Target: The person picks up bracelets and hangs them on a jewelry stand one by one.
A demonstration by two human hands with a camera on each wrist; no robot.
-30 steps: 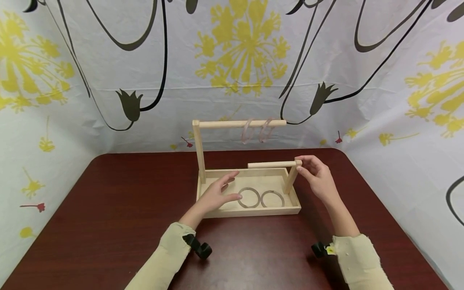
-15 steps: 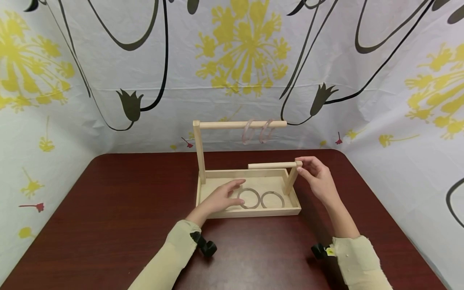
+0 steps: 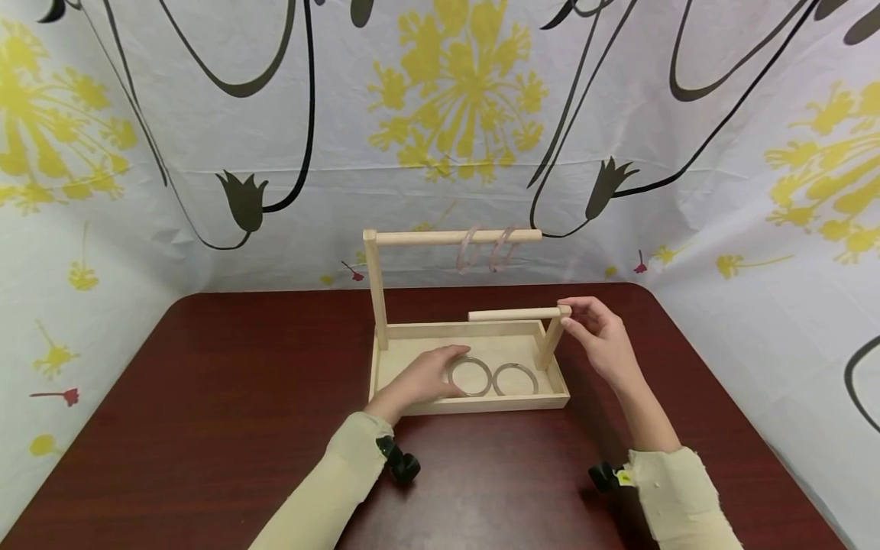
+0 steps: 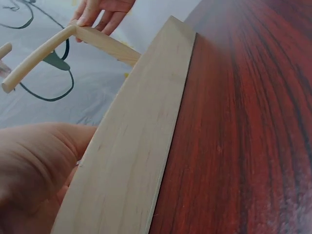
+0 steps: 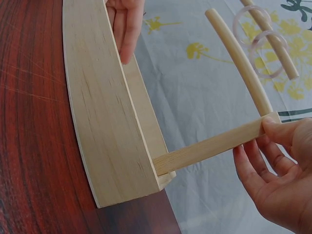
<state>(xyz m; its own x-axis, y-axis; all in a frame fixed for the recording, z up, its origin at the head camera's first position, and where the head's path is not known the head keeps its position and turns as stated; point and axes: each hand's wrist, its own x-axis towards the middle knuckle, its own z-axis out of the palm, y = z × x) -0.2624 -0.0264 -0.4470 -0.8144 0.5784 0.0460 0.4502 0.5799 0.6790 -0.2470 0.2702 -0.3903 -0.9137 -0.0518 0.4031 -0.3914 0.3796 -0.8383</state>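
Observation:
A pale wooden display stand (image 3: 474, 406) with a shallow tray base rests on the table. Two clear greyish bangles lie flat side by side in it, a left bangle (image 3: 489, 373) and a right bangle (image 3: 516, 365). My left hand (image 3: 428, 376) is low over the tray, thumb and fingers spread around the left bangle's near side; the tray wall hides part of it in the left wrist view. My right hand (image 3: 600, 336) pinches the top of the short post (image 5: 214, 141) between thumb and fingers. Two pinkish bangles (image 3: 504, 252) hang on the upper bar (image 3: 426, 238).
The stand's lower bar (image 3: 512, 314) juts leftward from the short post, above the tray's back edge. A tall post (image 3: 376, 294) carries the upper bar at the left. Behind the dark red table (image 3: 268, 367) hangs a patterned curtain (image 3: 289, 137).
My left hand has moved right and down into the tray, to the left bangle. My right hand keeps its hold on the short post, and the bangles stay in place.

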